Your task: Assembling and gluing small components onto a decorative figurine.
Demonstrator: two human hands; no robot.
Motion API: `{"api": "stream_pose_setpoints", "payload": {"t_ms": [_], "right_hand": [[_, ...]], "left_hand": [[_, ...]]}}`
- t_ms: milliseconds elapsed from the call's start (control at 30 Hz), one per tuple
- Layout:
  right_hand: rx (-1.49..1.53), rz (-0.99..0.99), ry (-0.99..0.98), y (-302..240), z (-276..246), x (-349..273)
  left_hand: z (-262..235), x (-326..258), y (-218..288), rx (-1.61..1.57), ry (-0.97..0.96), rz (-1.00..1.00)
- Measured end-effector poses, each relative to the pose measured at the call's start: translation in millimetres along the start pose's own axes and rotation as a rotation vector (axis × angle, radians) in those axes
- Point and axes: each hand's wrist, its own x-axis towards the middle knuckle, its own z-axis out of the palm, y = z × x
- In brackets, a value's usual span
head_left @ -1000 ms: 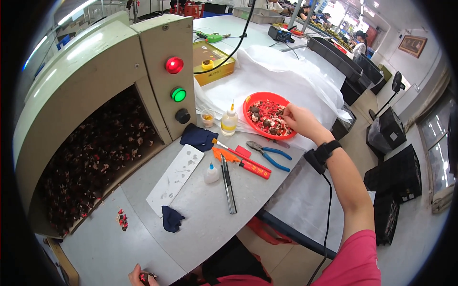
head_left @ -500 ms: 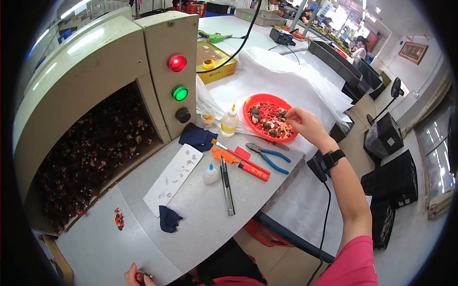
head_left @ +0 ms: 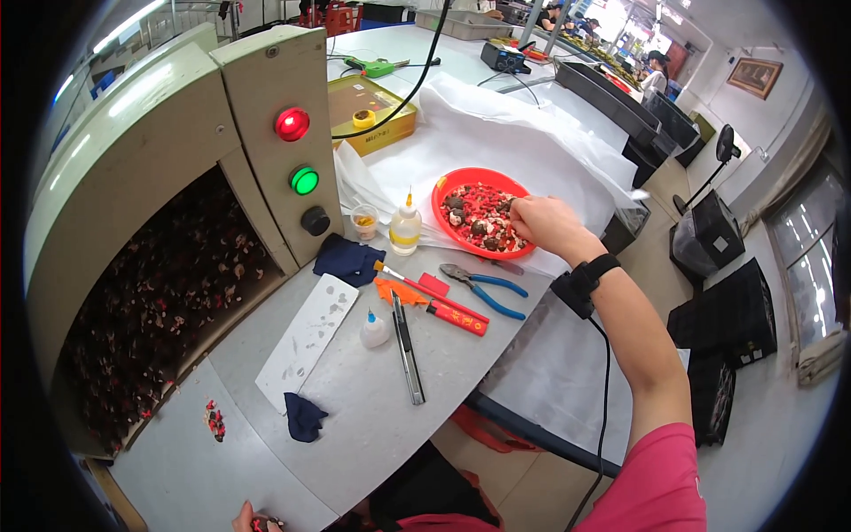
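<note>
My right hand [head_left: 554, 226] reaches over the right rim of a red bowl [head_left: 441, 217], its fingertips pinched among the small red, cream and dark brown pieces [head_left: 483, 208]. What they hold, if anything, is hidden. At the lower edge, partly cut off, my left hand [head_left: 244, 514] is closed around a small dark brown piece with red bits [head_left: 264, 524]. Several small red and dark pieces [head_left: 214, 420] lie in a little heap on the grey table, in front of the machine's opening.
A machine [head_left: 266, 58] with lit red and green lamps stands at left, dark bits inside. On the table are a utility knife [head_left: 407, 350], pliers [head_left: 487, 285], a brush [head_left: 412, 277], a small dropper bottle [head_left: 374, 332], a glue bottle [head_left: 405, 229], dark blue cloths [head_left: 306, 417] and a white strip [head_left: 306, 341].
My right hand has dipped closer to the pieces in the bowl, fingers now pressed in. My left hand sits slightly lower in the picture, still holding its piece. The whole view has shifted a little.
</note>
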Motion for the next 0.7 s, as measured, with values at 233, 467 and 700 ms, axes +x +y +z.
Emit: {"api": "stream_pose_setpoints", "payload": {"t_ms": [233,467,700], "right_hand": [[0.228,0.047,0.034,14.8,-6.9,-5.2],[-0.028,0.007,-0.078,3.7,-8.0,-0.4],[-0.035,0.024,-0.094,2.8,-2.0,3.7]], "left_hand": [[0.2,-0.3,-1.6,-0.006,0.000,0.009],[-1.0,-1.0,-2.1,0.045,0.004,0.023],[0.4,-3.7,-5.5,0.013,0.000,0.005]]}}
